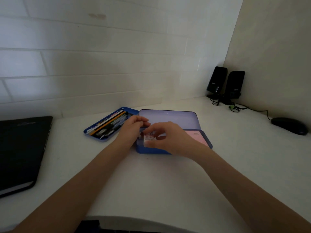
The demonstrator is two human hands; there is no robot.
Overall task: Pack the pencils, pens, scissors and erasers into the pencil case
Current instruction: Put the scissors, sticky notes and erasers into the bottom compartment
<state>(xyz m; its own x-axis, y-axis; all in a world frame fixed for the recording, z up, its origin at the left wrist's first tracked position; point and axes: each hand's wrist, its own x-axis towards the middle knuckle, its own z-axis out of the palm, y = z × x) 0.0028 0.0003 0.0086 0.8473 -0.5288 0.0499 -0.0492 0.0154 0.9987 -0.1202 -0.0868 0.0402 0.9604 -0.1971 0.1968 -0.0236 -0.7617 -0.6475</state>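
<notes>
on the white desk [151, 182], near the tiled wall, a blue pencil case [152, 150] is seen with its lid [168, 116] laid open behind; the shell is judged stiff and light, best steadied by its rim or wall. beside it to the left, touching or nearly so, a blue tray [94, 135] is loaded with pencils and pens [109, 125] lying lengthwise; these are judged rigid, thin and apt to roll, so the tray is better lifted whole by its long edges.

over the left end of the case, a small pale eraser [149, 137] with printed wrapper is pinched by the curled fingers of the right hand [168, 137]. it is judged light, slightly soft and grippy, safely taken by its sides.

the left hand [133, 128] is set at the case's left end with fingers bent; whether anything is held cannot be told.

a pink patch [198, 137] is noted inside the case, its nature unclear. scissors cannot be made out. much of the case interior is hidden by the hands, and the light is dim.
</notes>
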